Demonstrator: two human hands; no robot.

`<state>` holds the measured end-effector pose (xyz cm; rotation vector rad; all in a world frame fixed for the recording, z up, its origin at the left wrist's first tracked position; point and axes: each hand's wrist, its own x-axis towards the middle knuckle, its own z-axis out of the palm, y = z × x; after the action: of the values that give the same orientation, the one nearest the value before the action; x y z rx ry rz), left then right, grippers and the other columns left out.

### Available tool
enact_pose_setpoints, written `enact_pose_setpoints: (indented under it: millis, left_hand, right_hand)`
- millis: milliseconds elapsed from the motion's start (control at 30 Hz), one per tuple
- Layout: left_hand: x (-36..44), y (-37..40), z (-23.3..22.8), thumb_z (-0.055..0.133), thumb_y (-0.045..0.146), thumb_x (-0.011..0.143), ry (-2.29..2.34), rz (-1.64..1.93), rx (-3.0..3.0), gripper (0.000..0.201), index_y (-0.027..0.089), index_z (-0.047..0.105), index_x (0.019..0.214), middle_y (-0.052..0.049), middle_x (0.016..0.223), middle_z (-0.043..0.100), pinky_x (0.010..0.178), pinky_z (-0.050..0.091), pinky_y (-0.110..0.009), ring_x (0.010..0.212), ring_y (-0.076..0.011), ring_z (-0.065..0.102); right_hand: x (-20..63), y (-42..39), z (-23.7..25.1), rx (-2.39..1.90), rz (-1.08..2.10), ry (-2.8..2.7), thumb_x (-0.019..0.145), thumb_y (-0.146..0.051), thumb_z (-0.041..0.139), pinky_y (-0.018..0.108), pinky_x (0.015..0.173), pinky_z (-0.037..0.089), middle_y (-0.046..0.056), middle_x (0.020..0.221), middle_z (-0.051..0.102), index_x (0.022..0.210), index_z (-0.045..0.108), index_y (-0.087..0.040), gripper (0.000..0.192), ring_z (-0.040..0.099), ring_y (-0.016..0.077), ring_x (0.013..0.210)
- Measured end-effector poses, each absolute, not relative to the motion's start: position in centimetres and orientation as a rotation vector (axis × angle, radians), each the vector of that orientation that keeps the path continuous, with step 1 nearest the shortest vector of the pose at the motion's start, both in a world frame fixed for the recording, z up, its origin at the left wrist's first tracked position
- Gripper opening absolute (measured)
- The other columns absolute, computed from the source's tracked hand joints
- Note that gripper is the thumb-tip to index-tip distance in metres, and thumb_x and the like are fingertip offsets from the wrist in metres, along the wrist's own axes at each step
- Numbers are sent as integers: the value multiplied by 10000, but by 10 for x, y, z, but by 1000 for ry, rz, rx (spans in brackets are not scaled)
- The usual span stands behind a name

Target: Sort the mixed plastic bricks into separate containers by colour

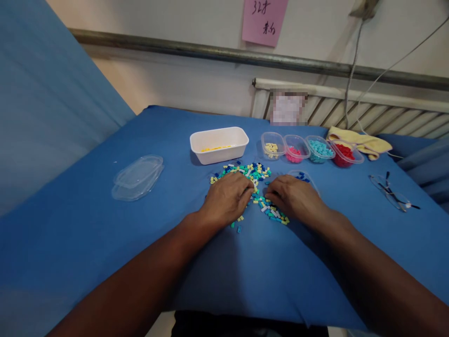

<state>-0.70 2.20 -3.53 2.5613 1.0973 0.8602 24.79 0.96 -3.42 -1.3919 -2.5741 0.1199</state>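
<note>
A loose pile of small building bricks (261, 172) in yellow, white, green, teal and dark blue is spread on the blue-covered table. My left hand (229, 194) rests over the left part of the pile, its fingers curled and pinched together. Facing it, my right hand (294, 194) is closed too, fingertips down at the pile's right side. What either pinch holds is hidden or too small to make out. Partly behind my right hand stands a clear tub (313, 181) with dark blue bricks.
Behind the pile is a white bin (219, 156) with some yellow pieces. Clear tubs hold cream bricks (271, 150), pink bricks (293, 153), light blue bricks (321, 149) and red bricks (344, 152). Lids (138, 177) lie left; glasses (394, 194) and a yellow cloth (365, 142) lie right.
</note>
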Motion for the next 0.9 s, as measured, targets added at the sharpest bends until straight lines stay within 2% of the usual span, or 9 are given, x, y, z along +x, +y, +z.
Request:
enact_pose_setpoints:
  millis: [167,300,567,767,900]
  left_hand:
    - [-10,27,-40,583,241,1083,1135,926,2561,135,198,702,1036,-72,1020,760,904,541,-390,977,-228,693]
    - [-13,29,-38,581,237,1087,1151,934,2574,140,186,707,1054,-85,1041,766,923,539,-406,998,-239,693]
    - [-12,26,-34,546,267,1110,1169,889,2617,191,184,710,1060,-93,1052,749,939,537,-421,1009,-247,674]
    - [-11,22,-35,535,274,1115,1156,878,2614,195,196,702,1051,-88,1055,736,934,535,-420,1010,-249,665]
    - [-10,20,-35,518,269,1124,1127,856,2625,211,195,703,1055,-83,1054,734,937,536,-412,1011,-244,664]
  right_hand:
    - [250,10,-32,-1501,143,-2476,1110,-323,559,361,794,490,99,1002,804,1055,759,-205,238,727,260,911]
    - [241,24,-22,-1529,73,-2489,1116,-338,539,357,849,504,111,1136,819,1205,774,-210,282,748,273,1040]
    - [217,46,-15,-1711,-23,-2627,1083,-310,570,336,732,447,127,1048,820,1085,836,-208,285,747,266,961]
    - [224,40,-18,-1699,3,-2570,1059,-322,561,322,701,432,98,1016,828,1019,797,-216,263,740,239,905]
    - [249,28,-17,-1698,67,-2377,1049,-365,556,336,697,443,82,969,828,1051,781,-219,268,732,238,826]
